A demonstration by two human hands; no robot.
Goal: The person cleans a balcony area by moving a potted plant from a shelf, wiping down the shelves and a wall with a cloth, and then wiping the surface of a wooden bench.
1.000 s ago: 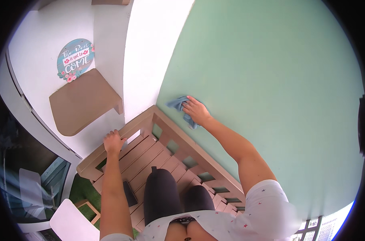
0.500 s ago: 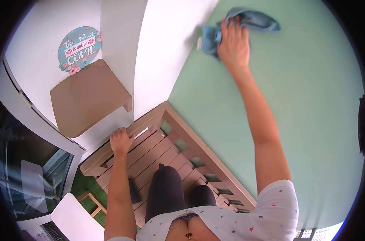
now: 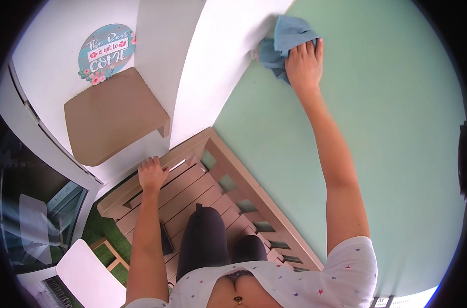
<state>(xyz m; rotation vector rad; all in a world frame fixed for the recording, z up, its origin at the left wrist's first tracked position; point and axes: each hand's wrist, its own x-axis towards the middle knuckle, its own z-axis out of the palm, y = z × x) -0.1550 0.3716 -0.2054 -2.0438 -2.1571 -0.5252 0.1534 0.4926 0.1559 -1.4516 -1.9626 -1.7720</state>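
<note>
A blue cloth [image 3: 294, 35] lies bunched against the pale green wall [image 3: 397, 133], close to its edge with the white wall. My right hand [image 3: 304, 64] presses on the cloth with the arm stretched far up; part of the cloth is under the palm and fingers. My left hand [image 3: 153, 174] rests on the armrest [image 3: 121, 197] of a brown slatted wooden bench [image 3: 184, 197], fingers curled over the rail. I kneel on the bench in dark trousers.
A brown wall shelf [image 3: 115, 115] juts out at left, with a round decorative sign [image 3: 107, 54] above it. Below are a glass door [image 3: 33, 195], a white chair [image 3: 92, 274] and green artificial turf [image 3: 102, 226]. A dark flat object [image 3: 166, 241] lies on the bench seat.
My right hand has shifted slightly down and right, and the cloth's loose end has swung from the right over to the left, above the fingers. My left hand stays on the armrest.
</note>
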